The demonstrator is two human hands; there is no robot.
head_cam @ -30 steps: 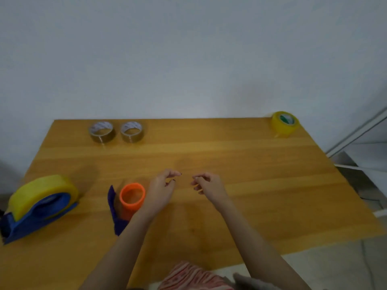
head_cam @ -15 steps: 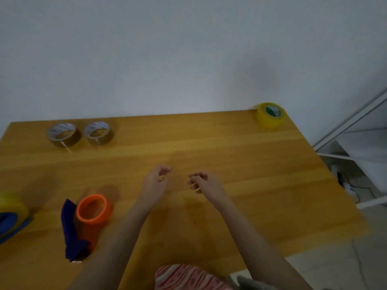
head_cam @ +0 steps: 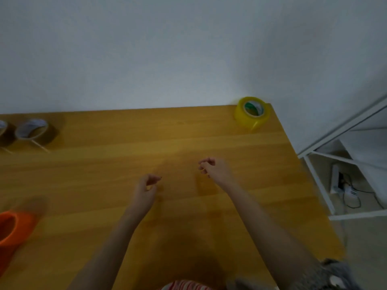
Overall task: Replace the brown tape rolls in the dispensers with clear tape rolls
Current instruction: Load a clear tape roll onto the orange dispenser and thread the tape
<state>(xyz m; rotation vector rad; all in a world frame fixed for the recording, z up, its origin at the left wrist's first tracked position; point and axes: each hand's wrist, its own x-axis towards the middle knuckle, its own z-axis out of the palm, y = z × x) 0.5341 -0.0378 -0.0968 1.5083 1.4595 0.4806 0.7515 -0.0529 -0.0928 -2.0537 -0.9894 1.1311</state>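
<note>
We log the clear tape roll [head_cam: 251,113] lying flat at the far right corner of the counter [head_cam: 188,132]. The left hand [head_cam: 146,188] and right hand [head_cam: 214,169] hover over the counter's middle, fingers [head_cam: 155,178] loosely curled and holding nothing. We judge the roll light, rigid and slick-sided, so grip across the outer rim with a thumb in the core.

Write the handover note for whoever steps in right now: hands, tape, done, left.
Hands: left hand and right hand hover over the table, fingers loosely curled, holding nothing.
Things: two brown rolls lie loose at the far left; a clear roll, yellowish, sits at the far right corner; the orange dispenser is at the left edge, blurred, hub apparently bare.
Done: brown rolls seem out.
Left: fit the clear roll on the dispenser.
</note>
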